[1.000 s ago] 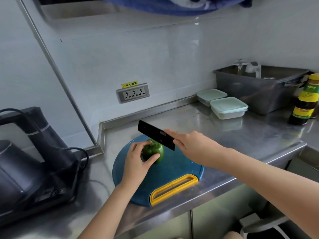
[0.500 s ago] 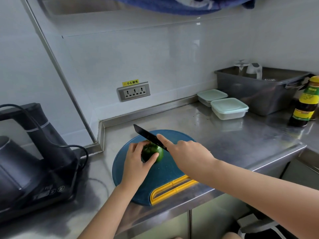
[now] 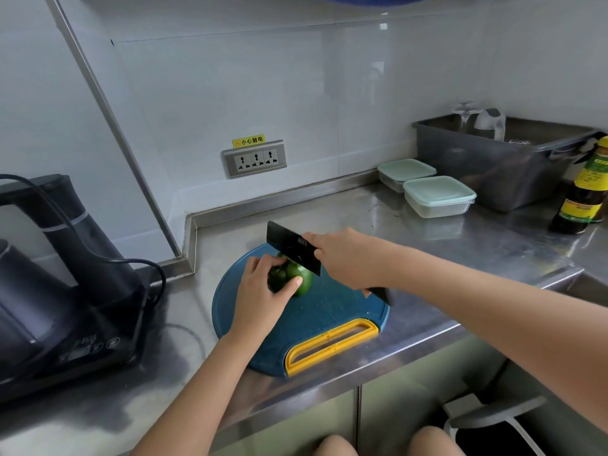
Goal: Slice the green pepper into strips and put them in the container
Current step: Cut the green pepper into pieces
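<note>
A green pepper lies on the round blue cutting board with a yellow handle. My left hand grips the pepper from its left side, fingers over the top and thumb in front. My right hand grips a black cleaver; its blade stands across the pepper's top with the edge on or in the fruit. Two lidded clear containers with pale green lids stand at the back right of the steel counter.
A black kettle base with a cable fills the counter's left side. A grey tub holds a glass and a white object at the far right, beside a dark sauce bottle. A wall socket sits behind the board.
The cleaver turned edge-on half a second ago and now shows its flat side again, lower over the pepper. My left hand has kept its grip on the pepper.
</note>
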`<state>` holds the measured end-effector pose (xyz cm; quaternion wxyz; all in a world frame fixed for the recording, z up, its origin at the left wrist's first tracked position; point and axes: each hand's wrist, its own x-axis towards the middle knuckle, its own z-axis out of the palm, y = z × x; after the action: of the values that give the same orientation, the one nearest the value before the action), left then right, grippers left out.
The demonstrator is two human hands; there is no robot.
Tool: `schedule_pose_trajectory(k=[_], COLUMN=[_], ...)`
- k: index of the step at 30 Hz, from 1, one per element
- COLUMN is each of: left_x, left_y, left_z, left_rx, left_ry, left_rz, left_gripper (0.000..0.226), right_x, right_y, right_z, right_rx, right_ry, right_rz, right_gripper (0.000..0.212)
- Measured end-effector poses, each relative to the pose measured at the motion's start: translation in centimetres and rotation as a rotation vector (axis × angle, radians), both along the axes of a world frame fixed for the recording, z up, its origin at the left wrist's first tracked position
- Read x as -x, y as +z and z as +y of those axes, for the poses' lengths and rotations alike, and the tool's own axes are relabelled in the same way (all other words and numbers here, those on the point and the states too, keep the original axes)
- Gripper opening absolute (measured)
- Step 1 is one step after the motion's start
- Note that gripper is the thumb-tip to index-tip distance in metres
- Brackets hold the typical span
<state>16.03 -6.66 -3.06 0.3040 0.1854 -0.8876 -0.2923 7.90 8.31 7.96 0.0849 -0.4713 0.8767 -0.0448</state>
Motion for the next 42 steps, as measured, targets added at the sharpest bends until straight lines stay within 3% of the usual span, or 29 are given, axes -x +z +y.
schedule_pose_trajectory(k=[2, 9, 19, 24, 29, 42], left_x=[0.0, -0.2, 0.0, 0.1, 0.1, 0.4], left_y=[0.0, -0.1, 0.0, 0.4, 0.8, 0.0], left_z=[-0.2, -1.6, -1.9, -1.4, -0.8, -0.9], left_rx=[-0.015, -0.052, -0.068, -0.092, -0.059, -0.076], left_ry=[-0.003, -0.053, -0.053, -0.036, -0.042, -0.012], left_rz=[0.001, -0.031, -0.019, -0.042, -0.025, -0.002], left_gripper=[0.034, 0.035, 0.04, 0.036, 0.031, 0.031], right_x=[0.6, 0.9, -0.5, -1.4, -2.2, -3.2], right_y=[0.3, -0.7, -0.7, -2.0, -2.9, -3.2], right_z=[-0.4, -1.2, -1.4, -0.9, 0.7, -0.4], right_rx=[0.046, 0.195, 0.192, 0.219, 0.105, 0.137], right_ry=[-0.044, 0.025, 0.013, -0.007, -0.075, -0.12], right_rz=[-0.13, -0.028, -0.03, -0.037, -0.032, -0.046], right_gripper=[0.036, 0.032, 0.03, 0.039, 0.067, 0.072])
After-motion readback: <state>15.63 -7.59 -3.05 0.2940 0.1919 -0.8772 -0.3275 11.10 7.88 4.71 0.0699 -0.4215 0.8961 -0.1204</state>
